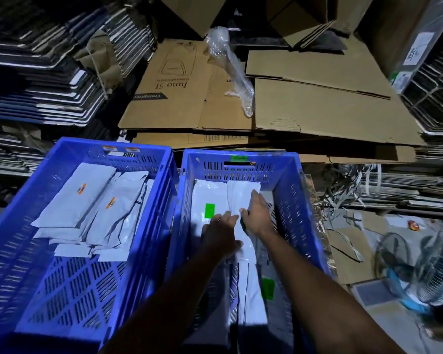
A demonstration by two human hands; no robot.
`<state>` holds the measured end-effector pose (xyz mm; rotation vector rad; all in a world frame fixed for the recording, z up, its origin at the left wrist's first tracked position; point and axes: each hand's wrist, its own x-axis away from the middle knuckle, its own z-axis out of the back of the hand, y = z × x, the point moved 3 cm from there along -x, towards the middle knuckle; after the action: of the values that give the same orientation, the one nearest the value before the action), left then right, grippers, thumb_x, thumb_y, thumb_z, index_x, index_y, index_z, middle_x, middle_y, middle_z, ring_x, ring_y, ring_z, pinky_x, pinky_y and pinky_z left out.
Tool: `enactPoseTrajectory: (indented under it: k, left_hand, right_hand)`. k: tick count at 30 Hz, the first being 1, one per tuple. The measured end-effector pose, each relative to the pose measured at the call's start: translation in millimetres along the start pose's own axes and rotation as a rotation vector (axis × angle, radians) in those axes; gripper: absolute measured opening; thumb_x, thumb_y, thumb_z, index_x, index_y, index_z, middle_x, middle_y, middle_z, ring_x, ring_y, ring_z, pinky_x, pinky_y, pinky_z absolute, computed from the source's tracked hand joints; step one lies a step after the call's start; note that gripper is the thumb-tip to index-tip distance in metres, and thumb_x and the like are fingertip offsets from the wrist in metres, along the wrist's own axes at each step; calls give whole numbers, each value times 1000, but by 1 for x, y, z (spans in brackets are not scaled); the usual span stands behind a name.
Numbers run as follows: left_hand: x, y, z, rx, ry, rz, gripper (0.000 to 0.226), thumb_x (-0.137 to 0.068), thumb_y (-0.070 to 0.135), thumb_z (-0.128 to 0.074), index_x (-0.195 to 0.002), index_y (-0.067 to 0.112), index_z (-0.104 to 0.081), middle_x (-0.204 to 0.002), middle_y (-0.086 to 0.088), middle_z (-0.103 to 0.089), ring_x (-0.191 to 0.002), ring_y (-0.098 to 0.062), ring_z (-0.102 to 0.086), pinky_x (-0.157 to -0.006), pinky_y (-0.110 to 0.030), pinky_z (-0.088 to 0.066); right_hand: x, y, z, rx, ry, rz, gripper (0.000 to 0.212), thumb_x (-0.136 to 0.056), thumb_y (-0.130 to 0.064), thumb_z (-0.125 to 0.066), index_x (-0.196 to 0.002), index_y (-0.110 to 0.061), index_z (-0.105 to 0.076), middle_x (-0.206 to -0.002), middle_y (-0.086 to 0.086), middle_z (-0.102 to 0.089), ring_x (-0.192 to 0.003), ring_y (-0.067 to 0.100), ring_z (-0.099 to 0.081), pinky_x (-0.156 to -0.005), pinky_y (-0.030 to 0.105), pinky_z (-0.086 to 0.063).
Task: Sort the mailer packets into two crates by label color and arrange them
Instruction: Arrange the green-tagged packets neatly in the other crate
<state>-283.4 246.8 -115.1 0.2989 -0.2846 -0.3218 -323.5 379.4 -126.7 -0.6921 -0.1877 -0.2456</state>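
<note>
A white mailer packet [242, 200] lies flat at the far end of the right blue crate [302, 200], lengthwise, with both hands on it; the right hand [256, 213] rests on its right half with straight fingers reaching toward the far edge, thumb spread to the left; the left hand [221, 232] lies flat across its near left part, fingers extended and spread, thumb touching the packet's lower portion; neither hand curls round anything. Just to the left, touching it, a second packet with a green label [209, 210] lies alongside, its near end under the left hand; closer to the person, between the forearms, another packet carries a green label [267, 288], and more pale packets lie beneath and beside it. A green sticker [239, 158] marks the far rim of this crate.

The left blue crate [23, 213] stands just beside it, walls nearly touching; in its far half a pile of grey-white packets overlaps at a slant, two of them showing orange labels [81, 188] and [110, 202]; orange stickers [120, 149] sit on its far rim; its near floor is bare slotted plastic.

Beyond both crates lie flattened cardboard boxes [317, 111] with a crumpled strip of clear plastic wrap [230, 65] on top; stacked sheets rise at left; a fan [425, 274] lies on the floor at right.
</note>
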Motion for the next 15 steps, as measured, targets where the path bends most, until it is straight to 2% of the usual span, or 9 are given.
enactPoseTrajectory:
  k: [2, 4, 7, 12, 15]
  left_hand:
    - [-2, -1, -2, -38, -13, 1, 89, -72, 44, -78, -148, 27, -34, -157, -1, -32, -139, -25, -34, -105, -48, -40]
    - [-1, -1, -1, -81, 3, -4, 94, -69, 44, -80, -148, 29, -32, -157, 0, -30, -138, -24, -35, -103, -46, -40]
    - [2, -1, -4, -114, 3, -5, 97, -71, 44, -78, -151, 33, -24, -161, 0, -21, -142, -24, -27, -106, -47, -33]
    - [6, -3, -3, -142, -77, 42, 96, -77, 53, -72, -154, 34, -17, -164, -4, -9, -149, -28, -13, -113, -52, -24]
    - [13, -1, 6, -204, -30, 55, 87, -78, 57, -68, -150, 29, -28, -161, -10, -18, -145, -32, -23, -110, -47, -30]
  right_hand:
    - [4, 2, -1, 81, 15, 38, 67, -102, -27, -47, -158, -13, -11, -166, 14, 2, -152, 33, -7, -120, 41, -18]
    - [9, 4, -2, 314, 18, 142, 62, -105, -37, -33, -158, -25, -4, -165, 6, 15, -153, 29, 8, -120, 53, -9]
    - [5, 7, -6, 462, -97, 213, 57, -106, -41, -18, -158, -31, 4, -164, -9, 19, -151, 22, 20, -119, 63, -2]
    - [4, 6, 5, 504, -194, 203, 57, -106, -40, -18, -157, -35, 7, -164, -11, 17, -152, 20, 17, -119, 62, -2]
    - [14, -8, 26, 347, -67, 167, 67, -104, -20, -36, -159, -28, 2, -166, -5, 6, -153, 21, 8, -121, 55, -3]
